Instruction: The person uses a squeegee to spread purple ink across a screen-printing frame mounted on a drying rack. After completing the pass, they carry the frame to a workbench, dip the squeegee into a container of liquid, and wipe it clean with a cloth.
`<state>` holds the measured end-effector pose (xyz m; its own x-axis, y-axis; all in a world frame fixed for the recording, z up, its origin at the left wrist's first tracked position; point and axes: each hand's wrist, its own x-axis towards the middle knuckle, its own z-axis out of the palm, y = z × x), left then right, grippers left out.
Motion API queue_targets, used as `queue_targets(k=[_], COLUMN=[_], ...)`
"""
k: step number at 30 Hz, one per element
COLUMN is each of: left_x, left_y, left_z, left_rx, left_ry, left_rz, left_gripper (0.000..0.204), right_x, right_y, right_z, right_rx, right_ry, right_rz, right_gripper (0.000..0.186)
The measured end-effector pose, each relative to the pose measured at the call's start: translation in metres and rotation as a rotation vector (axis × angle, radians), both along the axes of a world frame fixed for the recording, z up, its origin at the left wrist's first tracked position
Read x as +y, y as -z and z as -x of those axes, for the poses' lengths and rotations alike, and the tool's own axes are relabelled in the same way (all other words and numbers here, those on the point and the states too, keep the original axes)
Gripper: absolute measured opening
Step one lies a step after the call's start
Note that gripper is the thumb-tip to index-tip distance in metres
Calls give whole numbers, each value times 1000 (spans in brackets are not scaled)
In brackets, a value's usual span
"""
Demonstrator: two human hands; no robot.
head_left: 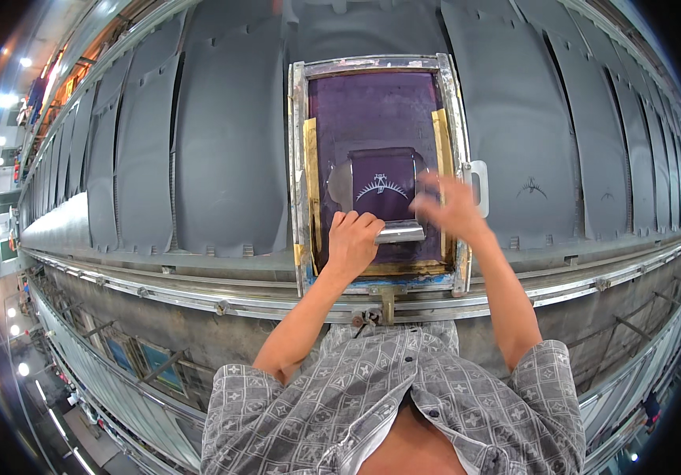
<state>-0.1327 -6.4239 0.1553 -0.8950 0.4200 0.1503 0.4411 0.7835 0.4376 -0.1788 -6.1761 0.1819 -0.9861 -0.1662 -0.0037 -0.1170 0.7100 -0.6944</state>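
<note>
A metal-framed printing screen [299, 158] with purple mesh lies flat on a long grey table. A pale winged motif [381, 188] shows in the mesh centre. My left hand [352, 241] is closed around the left end of a metal squeegee handle [401, 232] near the frame's front edge. Blurred with motion, my right hand [447, 207] hovers with fingers spread just above and to the right of the squeegee, over the mesh. Yellow tape strips [312, 182] line the inner sides of the frame.
Rows of dark grey fabric panels [229, 142] lie side by side across the table, left and right of the screen. Two panels to the right carry a small printed motif [531, 188]. A metal guide rail [198, 297] runs along the table's front edge.
</note>
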Motion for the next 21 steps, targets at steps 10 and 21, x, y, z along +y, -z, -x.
queue_targets(k=[10,21], left_x=[-14,-229], left_y=[-13,-56], left_z=[-12,-22], left_rx=[-33,112], left_ry=[-52,-156], left_rz=[-93,-10], left_gripper=[42,29], right_x=[57,-196], right_y=[30,27], right_z=[39,29], right_rx=[-51,157], right_ry=[615,530], right_rz=[25,253], right_gripper=[34,20])
